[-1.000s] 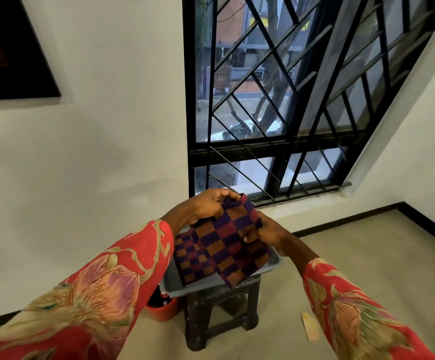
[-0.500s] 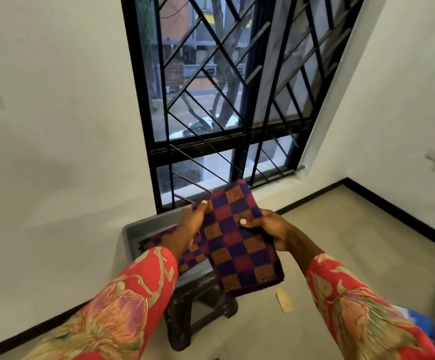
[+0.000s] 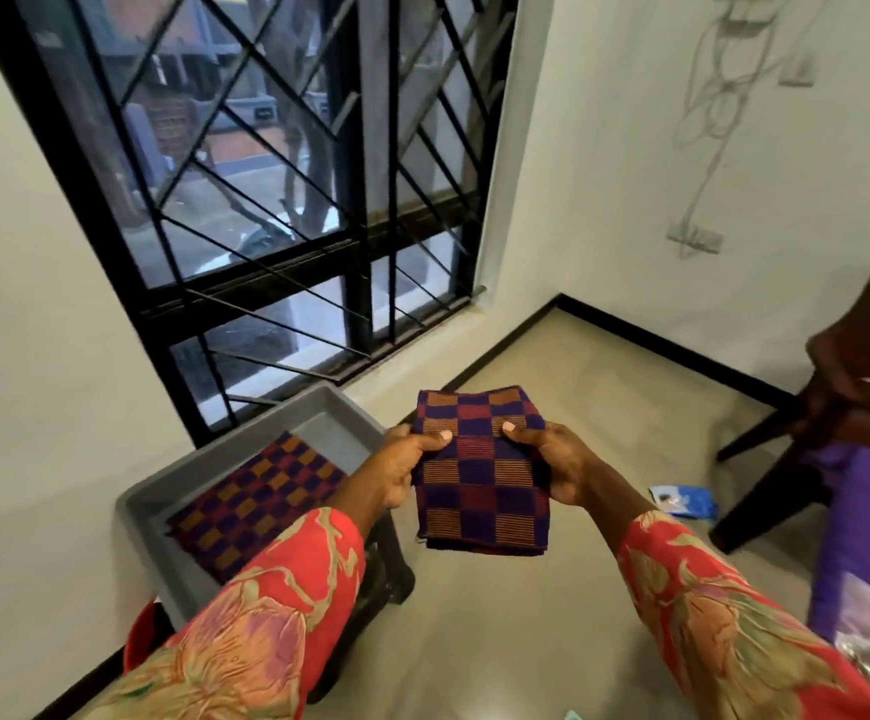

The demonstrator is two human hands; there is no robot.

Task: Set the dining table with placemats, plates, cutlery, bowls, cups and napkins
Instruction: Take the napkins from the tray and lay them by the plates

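A folded stack of checkered purple, red and orange placemats [image 3: 482, 480] is held flat in the air above the floor. My left hand [image 3: 401, 467] grips its left edge with the thumb on top. My right hand [image 3: 552, 459] grips its right edge the same way. Another checkered placemat [image 3: 256, 498] lies in a grey tray [image 3: 162, 504] at the lower left, which sits on a dark stool [image 3: 386, 569].
A barred black window [image 3: 276, 200] fills the wall ahead. A dark wooden chair [image 3: 848, 402] stands at the right beside a purple-covered table edge [image 3: 869, 537]. A blue packet [image 3: 682, 501] lies on the floor. A red object [image 3: 141, 636] sits below the tray.
The view has swung right and the stack has been lifted out of the tray and moved right over the floor. One placemat stays in the tray. The chair and table edge have come into view.
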